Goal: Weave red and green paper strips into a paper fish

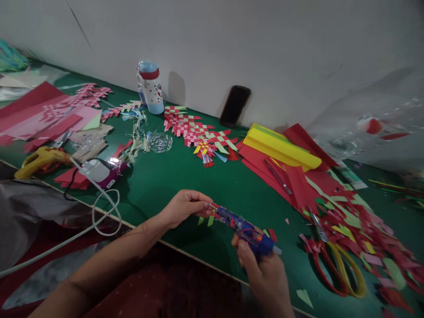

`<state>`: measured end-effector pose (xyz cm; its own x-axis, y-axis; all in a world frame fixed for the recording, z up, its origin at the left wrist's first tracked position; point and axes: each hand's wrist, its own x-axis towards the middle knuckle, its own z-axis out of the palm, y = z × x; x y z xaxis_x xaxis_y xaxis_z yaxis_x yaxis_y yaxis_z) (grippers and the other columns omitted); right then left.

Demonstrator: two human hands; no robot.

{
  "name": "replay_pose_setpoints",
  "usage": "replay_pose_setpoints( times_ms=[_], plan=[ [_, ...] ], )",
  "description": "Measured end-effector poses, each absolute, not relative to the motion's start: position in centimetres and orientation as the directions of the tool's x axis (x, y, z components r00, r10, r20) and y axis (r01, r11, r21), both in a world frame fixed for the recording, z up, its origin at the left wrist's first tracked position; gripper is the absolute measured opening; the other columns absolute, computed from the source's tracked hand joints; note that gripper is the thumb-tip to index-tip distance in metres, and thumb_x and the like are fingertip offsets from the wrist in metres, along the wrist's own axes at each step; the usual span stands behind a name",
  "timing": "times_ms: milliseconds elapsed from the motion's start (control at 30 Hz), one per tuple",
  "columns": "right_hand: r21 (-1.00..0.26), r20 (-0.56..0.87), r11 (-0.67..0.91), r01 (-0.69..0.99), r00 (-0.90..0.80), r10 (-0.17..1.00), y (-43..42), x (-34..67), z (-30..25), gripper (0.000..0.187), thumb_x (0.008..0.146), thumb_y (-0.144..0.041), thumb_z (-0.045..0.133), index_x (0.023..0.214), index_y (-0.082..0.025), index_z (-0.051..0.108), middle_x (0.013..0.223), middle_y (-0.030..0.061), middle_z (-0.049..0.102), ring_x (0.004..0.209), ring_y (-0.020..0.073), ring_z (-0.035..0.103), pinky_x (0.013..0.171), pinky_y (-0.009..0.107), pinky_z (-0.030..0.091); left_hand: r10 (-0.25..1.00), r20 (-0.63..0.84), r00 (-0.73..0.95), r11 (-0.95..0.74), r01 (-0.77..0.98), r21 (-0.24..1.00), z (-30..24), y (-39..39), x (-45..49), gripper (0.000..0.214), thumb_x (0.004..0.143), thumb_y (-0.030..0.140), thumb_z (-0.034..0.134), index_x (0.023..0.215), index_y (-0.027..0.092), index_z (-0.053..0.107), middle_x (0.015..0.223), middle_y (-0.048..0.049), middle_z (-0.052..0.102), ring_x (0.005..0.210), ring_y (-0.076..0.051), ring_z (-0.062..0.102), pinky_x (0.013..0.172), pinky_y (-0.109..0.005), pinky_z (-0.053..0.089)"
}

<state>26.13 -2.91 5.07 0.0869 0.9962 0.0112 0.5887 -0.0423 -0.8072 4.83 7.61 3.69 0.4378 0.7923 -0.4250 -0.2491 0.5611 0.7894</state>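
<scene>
My right hand point(265, 269) grips a blue glue gun point(247, 230) by its handle, nozzle pointing left. My left hand point(185, 206) is pinched on a small paper piece point(212, 211) held right at the gun's nozzle, with green paper strips hanging below it. Both hands hover just above the green table point(172, 172) near its front edge.
Red and yellow scissors point(334, 269) lie right of my hand amid red and green paper scraps point(357, 229). Yellow and red sheets point(281, 148), woven paper pieces point(198, 132), a phone point(234, 105) against the wall, a bottle point(150, 87), a yellow glue gun point(41, 159) and a white cable point(102, 207) lie around.
</scene>
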Motion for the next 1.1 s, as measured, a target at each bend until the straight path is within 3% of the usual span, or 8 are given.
replay_pose_setpoints(
  times_ms=[233, 400, 500, 600, 700, 867, 1000, 1100],
  plan=[
    [-0.820, 0.011, -0.061, 0.568, 0.122, 0.992, -2.8, 25.4, 6.2, 0.032, 0.086, -0.048, 0.052, 0.085, -0.019, 0.065, 0.051, -0.0030, 0.052, 0.044, 0.0128, 0.049, 0.045, 0.023, 0.040, 0.800, -0.411, 0.437, 0.548, -0.252, 0.797, 3.7, 7.6, 4.7, 0.040, 0.060, 0.037, 0.086, 0.086, 0.011, 0.072, 0.075, -0.0063, 0.074, 0.065, -0.012, 0.070, 0.070, -0.025, 0.057],
    [-0.856, 0.089, -0.072, 0.511, 0.283, 0.955, -2.9, 26.0, 8.0, 0.031, 0.090, -0.047, 0.046, 0.083, -0.020, 0.061, 0.054, -0.0032, 0.051, 0.048, 0.0121, 0.049, 0.048, 0.023, 0.040, 0.811, -0.399, 0.428, 0.529, -0.248, 0.811, 3.4, 7.6, 4.5, 0.042, 0.061, 0.040, 0.085, 0.087, 0.011, 0.071, 0.080, -0.0076, 0.074, 0.071, -0.015, 0.071, 0.074, -0.027, 0.058],
    [-0.691, 0.201, -0.145, 0.709, 0.380, 0.903, -2.7, 28.5, 7.8, 0.040, 0.087, -0.054, 0.048, 0.092, -0.018, 0.065, 0.068, 0.0042, 0.061, 0.056, 0.0170, 0.057, 0.052, 0.027, 0.044, 0.827, -0.379, 0.415, 0.495, -0.220, 0.840, 3.2, 7.7, 4.1, 0.041, 0.065, 0.041, 0.082, 0.089, 0.011, 0.070, 0.085, -0.0095, 0.074, 0.074, -0.015, 0.071, 0.076, -0.029, 0.057],
    [-0.412, 0.290, -0.301, 0.860, 0.437, 0.851, -2.4, 31.5, 6.7, 0.060, 0.083, -0.062, 0.047, 0.118, -0.016, 0.060, 0.109, 0.0173, 0.065, 0.080, 0.0300, 0.065, 0.057, 0.036, 0.047, 0.859, -0.346, 0.377, 0.431, -0.170, 0.886, 3.1, 7.9, 3.5, 0.040, 0.070, 0.044, 0.077, 0.092, 0.011, 0.068, 0.088, -0.0093, 0.073, 0.075, -0.015, 0.070, 0.077, -0.030, 0.057],
    [-0.255, 0.275, -0.329, 0.909, 0.394, 0.877, -2.4, 33.9, 5.2, 0.069, 0.084, -0.064, 0.039, 0.133, -0.017, 0.050, 0.118, 0.0182, 0.063, 0.092, 0.0364, 0.065, 0.064, 0.043, 0.050, 0.894, -0.289, 0.343, 0.333, -0.077, 0.940, 3.1, 8.3, 2.8, 0.036, 0.076, 0.044, 0.071, 0.094, 0.012, 0.068, 0.089, -0.0081, 0.073, 0.075, -0.014, 0.069, 0.077, -0.029, 0.056],
    [-0.154, 0.276, -0.212, 0.965, 0.248, 0.928, -2.6, 36.6, 2.5, 0.060, 0.085, -0.053, 0.040, 0.134, -0.020, 0.048, 0.110, 0.0148, 0.065, 0.096, 0.0338, 0.063, 0.073, 0.045, 0.052, 0.935, -0.144, 0.326, 0.086, 0.185, 0.979, 3.3, 8.8, 2.4, 0.022, 0.082, 0.035, 0.064, 0.091, 0.016, 0.071, 0.086, -0.0049, 0.071, 0.077, -0.014, 0.065, 0.073, -0.024, 0.051],
    [-0.088, 0.223, -0.090, 0.992, 0.108, 0.969, -3.2, 38.2, 1.1, 0.062, 0.087, -0.052, 0.038, 0.135, -0.014, 0.047, 0.115, 0.0179, 0.060, 0.108, 0.0351, 0.058, 0.088, 0.049, 0.048, 0.931, -0.001, 0.365, -0.146, 0.375, 0.915, 3.3, 8.9, 2.8, 0.016, 0.085, 0.026, 0.058, 0.089, 0.020, 0.072, 0.091, -0.0028, 0.070, 0.080, -0.014, 0.063, 0.072, -0.023, 0.047],
    [-0.042, 0.233, -0.039, 0.998, 0.048, 0.971, -3.8, 38.2, 2.0, 0.063, 0.088, -0.058, 0.035, 0.132, -0.016, 0.051, 0.124, 0.0182, 0.055, 0.112, 0.0380, 0.054, 0.092, 0.056, 0.044, 0.905, 0.074, 0.419, -0.281, 0.458, 0.844, 3.2, 8.9, 3.2, 0.018, 0.087, 0.021, 0.054, 0.090, 0.021, 0.071, 0.092, -0.0020, 0.071, 0.084, -0.014, 0.064, 0.075, -0.023, 0.046]
  ],
)
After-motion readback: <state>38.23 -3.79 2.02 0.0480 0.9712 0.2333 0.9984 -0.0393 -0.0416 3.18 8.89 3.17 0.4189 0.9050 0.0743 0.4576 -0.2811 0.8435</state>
